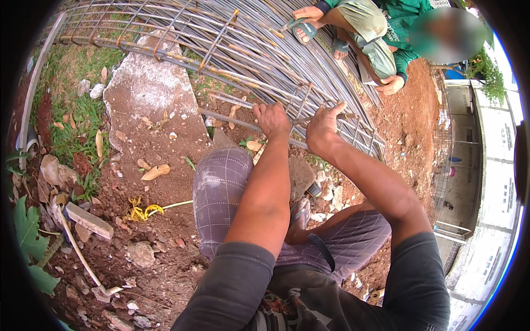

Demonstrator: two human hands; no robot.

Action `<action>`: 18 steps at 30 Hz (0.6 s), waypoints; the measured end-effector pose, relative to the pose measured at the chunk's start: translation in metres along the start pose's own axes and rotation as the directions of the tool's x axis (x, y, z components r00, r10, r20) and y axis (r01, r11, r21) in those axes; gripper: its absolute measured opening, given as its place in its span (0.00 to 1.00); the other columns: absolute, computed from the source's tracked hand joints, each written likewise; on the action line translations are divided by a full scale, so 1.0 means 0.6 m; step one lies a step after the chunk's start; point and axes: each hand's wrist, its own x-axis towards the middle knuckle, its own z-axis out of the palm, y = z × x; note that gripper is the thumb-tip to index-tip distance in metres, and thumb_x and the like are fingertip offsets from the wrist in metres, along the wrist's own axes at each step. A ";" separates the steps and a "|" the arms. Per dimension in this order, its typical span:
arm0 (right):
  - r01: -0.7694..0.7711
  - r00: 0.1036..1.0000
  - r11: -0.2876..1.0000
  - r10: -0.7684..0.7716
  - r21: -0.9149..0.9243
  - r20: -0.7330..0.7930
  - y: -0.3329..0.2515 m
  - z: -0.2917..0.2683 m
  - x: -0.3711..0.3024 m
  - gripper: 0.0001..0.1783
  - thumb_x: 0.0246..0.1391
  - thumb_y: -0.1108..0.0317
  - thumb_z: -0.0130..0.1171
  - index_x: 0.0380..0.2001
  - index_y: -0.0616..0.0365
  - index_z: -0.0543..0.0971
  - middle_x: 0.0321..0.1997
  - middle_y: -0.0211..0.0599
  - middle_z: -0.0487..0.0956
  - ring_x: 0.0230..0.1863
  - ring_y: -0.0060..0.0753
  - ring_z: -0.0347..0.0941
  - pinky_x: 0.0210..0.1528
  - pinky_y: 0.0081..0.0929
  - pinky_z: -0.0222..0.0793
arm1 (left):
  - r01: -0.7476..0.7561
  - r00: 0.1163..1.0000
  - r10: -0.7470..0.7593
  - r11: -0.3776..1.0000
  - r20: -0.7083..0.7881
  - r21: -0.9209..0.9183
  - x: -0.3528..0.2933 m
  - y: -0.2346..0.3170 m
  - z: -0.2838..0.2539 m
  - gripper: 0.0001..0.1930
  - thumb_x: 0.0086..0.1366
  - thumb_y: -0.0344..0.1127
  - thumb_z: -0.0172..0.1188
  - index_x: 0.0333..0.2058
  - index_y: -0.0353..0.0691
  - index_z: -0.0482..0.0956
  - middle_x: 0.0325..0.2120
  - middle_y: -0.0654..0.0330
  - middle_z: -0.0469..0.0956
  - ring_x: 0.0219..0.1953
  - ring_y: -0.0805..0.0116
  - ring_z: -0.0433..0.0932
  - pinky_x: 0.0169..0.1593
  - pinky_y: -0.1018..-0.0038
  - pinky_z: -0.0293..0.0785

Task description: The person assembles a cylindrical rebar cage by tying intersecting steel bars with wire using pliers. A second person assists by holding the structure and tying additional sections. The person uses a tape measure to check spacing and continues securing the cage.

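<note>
A long cage of steel reinforcing bars (218,42), with rusty square stirrups, stretches from the upper left to just beyond my hands. My left hand (274,120) is closed at its near edge, fingers curled round a reinforcing bar (232,100). Close by on the right, my right hand (323,129) is closed round a rusty metal tool (346,116), its thumb pointing up and away. Only the tool's ends show past the fist, so its kind is unclear. Both hands are near the cage's right end.
Across the bars squats a co-worker in green (408,33), one hand holding a plier-like tool (291,24). A broken concrete slab (149,94) lies left of my knee. Yellow tape (144,209), rubble and a brick piece (88,219) lie lower left. A pale wall (486,220) stands right.
</note>
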 end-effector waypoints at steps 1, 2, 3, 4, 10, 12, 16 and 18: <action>-0.002 1.000 1.000 0.002 0.005 -0.004 -0.001 0.001 0.003 0.47 0.45 0.56 0.67 0.68 0.39 0.56 0.66 0.45 0.64 0.64 0.63 0.59 0.54 0.84 0.50 | -0.001 1.000 0.001 1.000 0.001 -0.001 0.000 0.000 -0.001 0.11 0.63 0.33 0.51 0.27 0.45 0.82 0.31 0.59 0.81 0.43 0.65 0.72 0.62 0.65 0.52; -0.006 1.000 1.000 0.006 -0.010 0.003 -0.004 0.003 0.009 0.45 0.45 0.56 0.67 0.67 0.41 0.59 0.66 0.45 0.64 0.64 0.63 0.59 0.54 0.84 0.50 | -0.003 1.000 0.003 1.000 0.005 0.000 -0.001 0.001 -0.001 0.11 0.63 0.33 0.51 0.26 0.45 0.82 0.31 0.59 0.81 0.43 0.65 0.72 0.63 0.65 0.52; -0.011 1.000 1.000 0.011 -0.025 0.010 -0.007 0.003 0.014 0.44 0.45 0.57 0.67 0.66 0.43 0.62 0.66 0.46 0.64 0.64 0.64 0.58 0.54 0.84 0.50 | -0.005 1.000 0.005 1.000 0.009 0.000 -0.001 0.002 -0.002 0.11 0.63 0.33 0.51 0.26 0.45 0.82 0.31 0.59 0.81 0.43 0.64 0.72 0.63 0.65 0.52; -0.015 1.000 0.999 0.015 -0.041 0.018 -0.009 0.004 0.019 0.42 0.45 0.57 0.67 0.64 0.45 0.64 0.65 0.46 0.64 0.64 0.64 0.58 0.54 0.84 0.50 | -0.007 1.000 0.007 1.000 0.012 0.000 -0.002 0.004 -0.003 0.11 0.63 0.33 0.51 0.26 0.44 0.82 0.31 0.59 0.81 0.43 0.64 0.72 0.63 0.65 0.52; 0.031 0.999 0.994 -0.032 -0.109 -0.007 -0.023 -0.004 0.011 0.37 0.45 0.58 0.67 0.60 0.50 0.71 0.64 0.48 0.65 0.61 0.65 0.62 0.53 0.82 0.52 | 0.019 1.000 -0.020 0.999 -0.019 -0.033 -0.004 0.004 0.000 0.11 0.62 0.33 0.52 0.26 0.44 0.82 0.31 0.59 0.81 0.43 0.63 0.72 0.63 0.63 0.52; 0.002 0.997 0.995 -0.010 -0.105 -0.078 -0.026 0.001 0.009 0.37 0.45 0.58 0.66 0.59 0.57 0.69 0.60 0.55 0.68 0.57 0.65 0.65 0.53 0.78 0.55 | 0.011 1.000 -0.012 0.999 -0.026 -0.031 -0.003 0.003 0.002 0.11 0.62 0.33 0.51 0.26 0.44 0.82 0.31 0.58 0.81 0.43 0.63 0.72 0.63 0.63 0.52; -0.115 0.951 0.993 0.110 0.000 -0.290 -0.028 0.023 0.006 0.28 0.52 0.62 0.58 0.52 0.70 0.67 0.47 0.56 0.72 0.48 0.54 0.71 0.52 0.66 0.64 | 0.008 1.000 -0.008 1.000 -0.028 -0.007 0.000 -0.006 0.008 0.11 0.62 0.33 0.51 0.26 0.43 0.82 0.30 0.58 0.81 0.43 0.63 0.73 0.63 0.63 0.52; -0.098 0.950 0.980 0.144 0.172 -0.278 -0.026 0.055 0.021 0.26 0.52 0.62 0.58 0.50 0.68 0.66 0.45 0.52 0.74 0.46 0.51 0.73 0.50 0.60 0.68 | -0.009 1.000 0.009 1.000 -0.027 0.006 -0.002 -0.002 0.010 0.11 0.63 0.33 0.51 0.26 0.43 0.82 0.30 0.57 0.81 0.43 0.62 0.73 0.63 0.63 0.52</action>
